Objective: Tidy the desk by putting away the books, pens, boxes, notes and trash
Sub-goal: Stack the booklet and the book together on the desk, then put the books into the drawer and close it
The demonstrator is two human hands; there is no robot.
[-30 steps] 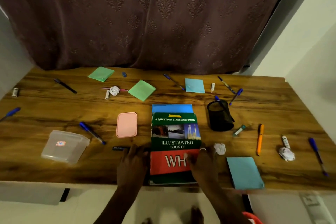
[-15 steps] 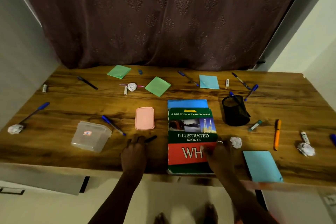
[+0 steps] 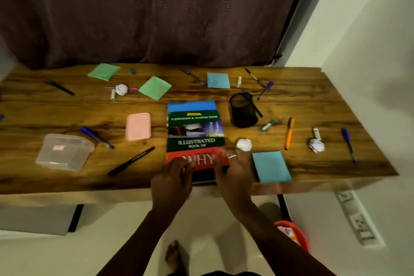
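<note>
A green and red book (image 3: 195,132) titled "Illustrated Book of Why" lies on a blue book (image 3: 190,105) at the middle of the wooden desk (image 3: 313,107). My left hand (image 3: 172,180) touches its near left corner, fingers blurred and loosely straight. At the near right corner, my right hand (image 3: 233,172) rests on the cover, a ring on one finger. A black pen (image 3: 131,161) lies just left of my left hand. To the right of the book are a crumpled paper ball (image 3: 244,144) and a blue note pad (image 3: 271,167).
Behind the paper ball stands a black mesh pen holder (image 3: 243,110). A pink box (image 3: 138,126) and a clear plastic box (image 3: 65,151) sit to the left. Pens, green and blue note pads and more paper balls lie scattered. A red basket (image 3: 293,233) is under the desk's right side.
My left hand has left the black pen and moved right onto the book's near left corner. The right hand stays on the book. The view has shifted.
</note>
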